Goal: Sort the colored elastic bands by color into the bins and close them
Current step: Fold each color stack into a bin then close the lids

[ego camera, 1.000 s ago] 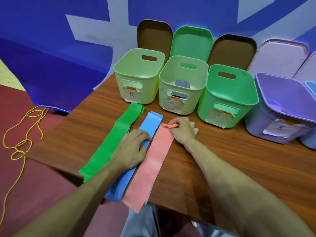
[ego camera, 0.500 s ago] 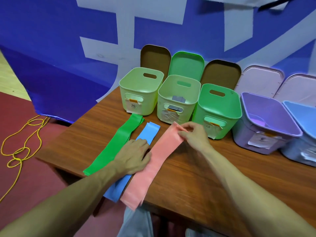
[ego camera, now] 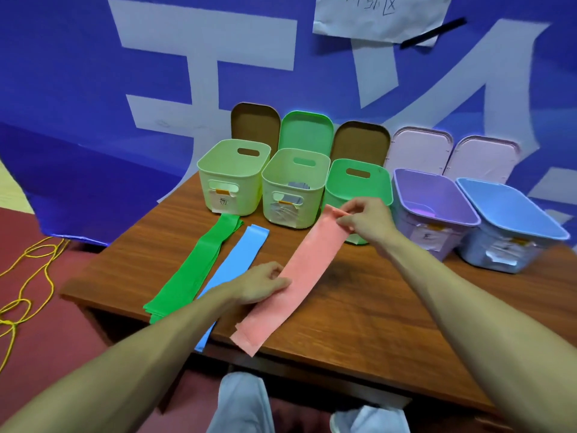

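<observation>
Your right hand [ego camera: 365,218] pinches the far end of the pink elastic band [ego camera: 312,267] between thumb and fingertips; that end is raised off the wooden table [ego camera: 374,292], just in front of the green bin [ego camera: 356,185]. The rest of the pink band runs diagonally back toward you, and its near end reaches the table's front edge. Your left hand [ego camera: 265,284] sits knuckles-up with fingers bent, over the blue elastic band [ego camera: 246,251], its fingertips touching the pink band's left edge about midway along. Whether it pinches that edge or only presses on it cannot be told. The blue band lies flat just left of the pink one, with its near end hanging over the table edge. The green elastic band [ego camera: 199,270] lies flat beside the blue one, farther left. Five open bins stand in a row at the back: a pale green bin [ego camera: 232,176] at left, a second pale green bin [ego camera: 295,185] with grey items inside, the green bin, a purple bin [ego camera: 434,207] and a light blue bin [ego camera: 512,220]. Each carries a paper label on its front. Behind each bin a lid [ego camera: 306,129] leans upright against the blue banner [ego camera: 93,89]. A yellow cord [ego camera: 25,292] lies on the red floor at left.
</observation>
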Action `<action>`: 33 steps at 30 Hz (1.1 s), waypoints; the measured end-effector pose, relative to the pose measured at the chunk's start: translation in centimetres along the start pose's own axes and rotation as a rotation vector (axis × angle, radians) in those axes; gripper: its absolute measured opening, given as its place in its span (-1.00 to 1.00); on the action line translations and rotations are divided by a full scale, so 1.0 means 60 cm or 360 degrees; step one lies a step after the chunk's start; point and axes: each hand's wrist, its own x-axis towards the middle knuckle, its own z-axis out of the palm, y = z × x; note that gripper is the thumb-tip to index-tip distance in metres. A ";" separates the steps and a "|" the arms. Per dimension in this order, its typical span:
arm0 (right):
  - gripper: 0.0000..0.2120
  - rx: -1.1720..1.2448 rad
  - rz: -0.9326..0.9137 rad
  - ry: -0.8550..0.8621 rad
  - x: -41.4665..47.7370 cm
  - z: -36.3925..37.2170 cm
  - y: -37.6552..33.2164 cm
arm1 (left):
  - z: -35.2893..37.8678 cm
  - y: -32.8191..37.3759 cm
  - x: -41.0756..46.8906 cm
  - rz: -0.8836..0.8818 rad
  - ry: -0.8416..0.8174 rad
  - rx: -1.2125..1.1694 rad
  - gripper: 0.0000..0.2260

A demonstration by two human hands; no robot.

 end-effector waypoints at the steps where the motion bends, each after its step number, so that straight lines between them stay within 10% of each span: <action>1: -0.83 -0.0054 0.0017 0.0042 -0.002 -0.006 0.009 | 0.009 0.002 0.004 -0.0041 -0.0028 -0.0064 -0.63; 8: -0.90 -0.0358 0.0189 0.0153 -0.024 -0.032 0.066 | 0.051 0.033 0.037 0.0259 0.0051 0.0344 -0.47; 15: -0.89 -0.0329 0.0120 -0.0108 -0.072 0.004 0.080 | 0.042 -0.001 0.001 0.0398 0.0113 0.0467 -0.80; 33: -0.60 -0.0524 -0.0339 -0.0854 -0.193 0.132 0.084 | 0.059 -0.046 -0.048 0.0092 0.0433 -0.0104 -0.78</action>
